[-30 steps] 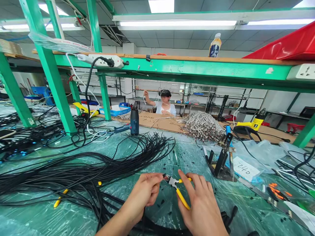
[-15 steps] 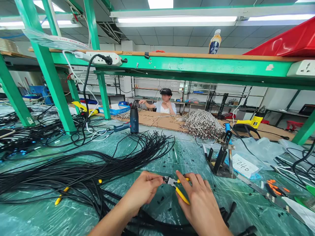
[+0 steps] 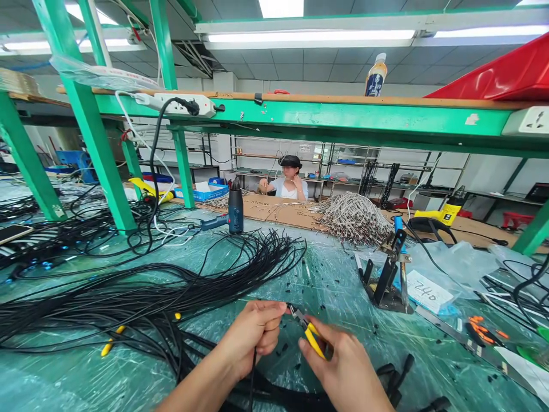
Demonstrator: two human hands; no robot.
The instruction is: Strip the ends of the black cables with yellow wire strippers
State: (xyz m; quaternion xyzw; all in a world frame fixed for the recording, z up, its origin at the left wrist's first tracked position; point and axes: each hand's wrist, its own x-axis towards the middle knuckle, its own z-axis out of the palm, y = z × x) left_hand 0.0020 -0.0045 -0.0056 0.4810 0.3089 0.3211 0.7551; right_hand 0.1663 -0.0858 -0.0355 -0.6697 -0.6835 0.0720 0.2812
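My left hand (image 3: 253, 335) is closed in a pinch on a thin black cable (image 3: 252, 366) that hangs down from its fingers. My right hand (image 3: 343, 366) grips yellow-handled cutters (image 3: 311, 333), fingers squeezed round the handles. The cutter jaws point left and meet the cable end at my left fingertips. Both hands hover low over the green plastic-covered bench (image 3: 326, 274). A large fan of black cables (image 3: 171, 286) spreads across the bench to the left of my hands.
A black metal jig (image 3: 386, 274) stands right of my hands beside a bag labelled 240 (image 3: 429, 292). A heat gun (image 3: 234, 213) and a pile of grey wires (image 3: 351, 220) lie further back. Green frame posts (image 3: 98, 143) rise at left. A person sits opposite.
My right hand has closed round the cutter handles, fingers no longer stretched out. The cutters have tilted and come closer to my left fingertips. The person opposite lowered an arm.
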